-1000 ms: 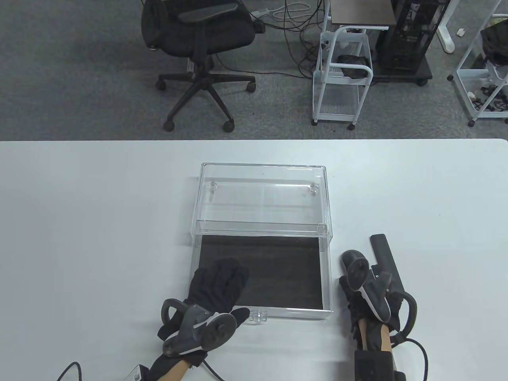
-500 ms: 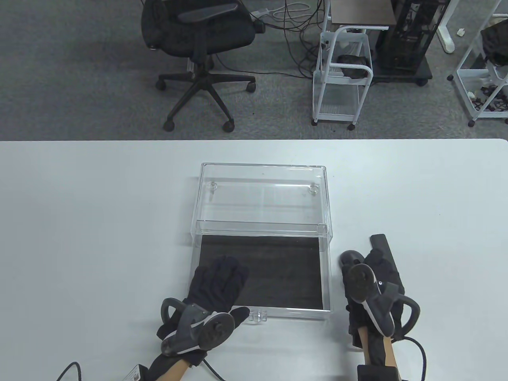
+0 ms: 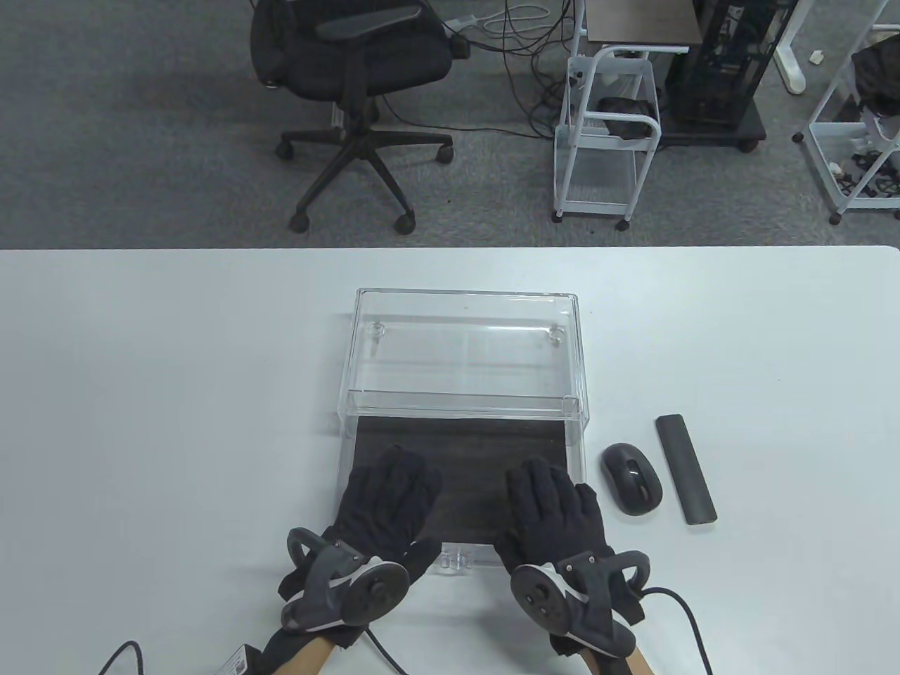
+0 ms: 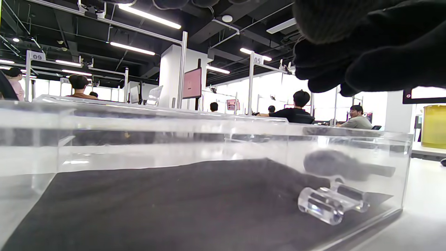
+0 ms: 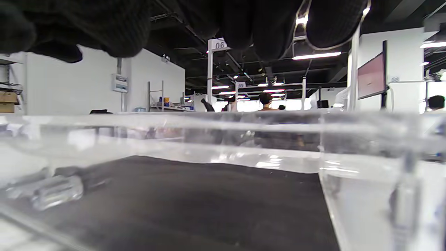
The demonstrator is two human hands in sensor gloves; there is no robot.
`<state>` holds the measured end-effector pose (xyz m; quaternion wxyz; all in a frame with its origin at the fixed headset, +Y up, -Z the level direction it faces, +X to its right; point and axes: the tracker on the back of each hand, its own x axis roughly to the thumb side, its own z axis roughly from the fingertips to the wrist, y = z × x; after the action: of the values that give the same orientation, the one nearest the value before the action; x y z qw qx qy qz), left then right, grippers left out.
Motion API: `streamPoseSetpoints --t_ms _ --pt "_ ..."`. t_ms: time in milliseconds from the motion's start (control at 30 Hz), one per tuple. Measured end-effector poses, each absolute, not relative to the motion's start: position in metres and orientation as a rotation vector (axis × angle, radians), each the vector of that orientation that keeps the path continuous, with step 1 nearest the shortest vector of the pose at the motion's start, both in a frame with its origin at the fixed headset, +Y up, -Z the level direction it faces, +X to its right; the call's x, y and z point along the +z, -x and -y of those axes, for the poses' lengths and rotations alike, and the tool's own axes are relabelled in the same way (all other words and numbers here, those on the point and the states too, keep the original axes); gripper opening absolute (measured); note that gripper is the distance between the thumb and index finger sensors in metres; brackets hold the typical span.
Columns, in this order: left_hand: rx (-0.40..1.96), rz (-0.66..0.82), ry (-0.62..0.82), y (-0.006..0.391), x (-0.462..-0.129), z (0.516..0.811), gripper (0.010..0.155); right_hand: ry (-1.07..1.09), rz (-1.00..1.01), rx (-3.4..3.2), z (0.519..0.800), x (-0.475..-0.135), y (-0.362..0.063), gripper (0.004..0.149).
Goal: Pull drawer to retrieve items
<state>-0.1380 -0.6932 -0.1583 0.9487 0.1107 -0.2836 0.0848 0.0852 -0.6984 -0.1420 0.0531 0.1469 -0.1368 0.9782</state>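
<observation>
While the clear drawer stands pulled out from its clear case at the middle of the white table, both hands lie flat over its front part, fingers spread and gripping nothing: the left hand at the left corner, the right hand at the right. Just right of the drawer lie a mouse and a dark bar.

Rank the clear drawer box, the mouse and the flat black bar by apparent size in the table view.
1. Clear drawer box, by far the largest.
2. Flat black bar: longer than the mouse but narrower.
3. Mouse: shorter and wider, so its area looks close to the bar's; that order is unsure.
</observation>
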Motion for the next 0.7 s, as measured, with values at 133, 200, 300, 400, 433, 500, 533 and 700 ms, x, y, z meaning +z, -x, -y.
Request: streamPoseSetpoints --t_ms 133,200,300,400,433,500,533,700 --pt "0.18 0.582 -0.237 0.1381 -0.158 0.6932 0.088 -0.469 0.36 2.97 0.7022 -0.1441 -0.085 0.088" --pt "0.183 0.582 -0.243 0.138 -0.1577 0.6932 0.087 -0.47 0.33 2.958 0.703 -0.1449 -0.086 0.088" --pt "0.184 0.584 -0.25 0.1377 -0.1572 0.6931 0.087 -0.469 0.326 2.948 0.7036 -0.1455 -0.0869 0.089" --pt "0.184 0.584 -0.255 0.1374 -0.1569 0.6931 0.087 -0.465 0.312 2.942 0.7044 -0.146 -0.0877 0.089" --pt "0.184 0.584 -0.257 0.1375 -0.1569 0.6931 0.087 -0.466 0.309 2.94 0.7045 -0.1461 -0.0879 0.088" --pt "0.188 0.583 -0.258 0.1376 -0.1568 0.6931 0.087 -0.468 0.295 2.935 0.7046 -0.1465 -0.0883 0.088" --pt "0.19 0.581 -0.261 0.1377 -0.1566 0.6932 0.087 -0.465 0.291 2.933 0.7046 -0.1465 -0.0883 0.088" --pt "0.193 0.583 -0.263 0.137 -0.1558 0.6933 0.088 -0.46 0.28 2.924 0.705 -0.1471 -0.0892 0.088"
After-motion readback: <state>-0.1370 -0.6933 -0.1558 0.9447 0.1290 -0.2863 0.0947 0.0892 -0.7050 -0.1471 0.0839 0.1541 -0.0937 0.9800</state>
